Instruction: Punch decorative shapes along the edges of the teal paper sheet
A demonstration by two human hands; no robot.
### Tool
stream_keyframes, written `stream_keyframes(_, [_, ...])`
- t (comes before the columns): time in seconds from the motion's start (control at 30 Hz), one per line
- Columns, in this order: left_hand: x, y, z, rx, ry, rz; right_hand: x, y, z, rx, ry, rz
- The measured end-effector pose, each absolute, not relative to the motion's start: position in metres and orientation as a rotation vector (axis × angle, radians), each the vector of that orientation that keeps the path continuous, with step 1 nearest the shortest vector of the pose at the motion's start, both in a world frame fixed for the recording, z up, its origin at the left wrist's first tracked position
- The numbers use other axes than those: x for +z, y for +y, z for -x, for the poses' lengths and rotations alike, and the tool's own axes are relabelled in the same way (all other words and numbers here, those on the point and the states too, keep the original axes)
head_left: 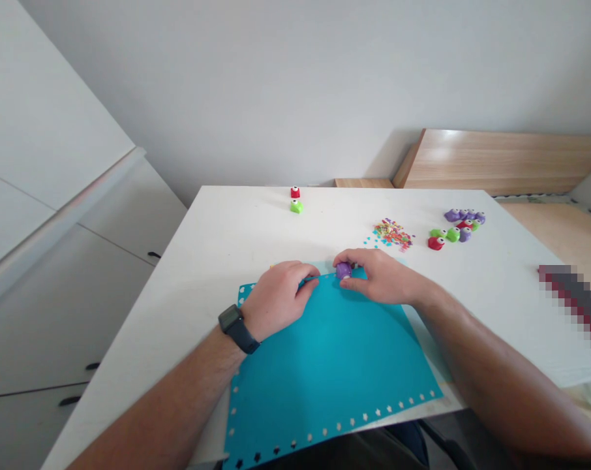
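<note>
A blue sheet lies on the white table, with small shapes punched along its edges. At its far edge my right hand is closed around a purple craft punch with its thumb and fingers. Just left of it, my left hand pinches the same far edge between thumb and fingers; a dark watch is on that wrist. The punch sits at the sheet's edge; how far the paper goes into it is hidden.
Beyond my right hand lies a heap of colourful paper cutouts. Several purple, green and red punches with eyes stand at the far right. A red punch and a green punch are near the back edge. A blurred dark object lies right.
</note>
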State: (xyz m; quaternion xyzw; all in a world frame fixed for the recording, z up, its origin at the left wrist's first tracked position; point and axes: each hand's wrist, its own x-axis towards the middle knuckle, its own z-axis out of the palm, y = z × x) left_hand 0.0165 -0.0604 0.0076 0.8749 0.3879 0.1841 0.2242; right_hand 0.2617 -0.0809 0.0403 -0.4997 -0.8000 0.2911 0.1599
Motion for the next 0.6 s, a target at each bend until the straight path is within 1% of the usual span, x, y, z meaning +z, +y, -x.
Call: stream_keyframes(0.6, [0.0082,-0.0595,-0.0169,0.541,1.071,-2.402,0.0385,-0.0804,-0.2613,0.868,-2.273,1.465])
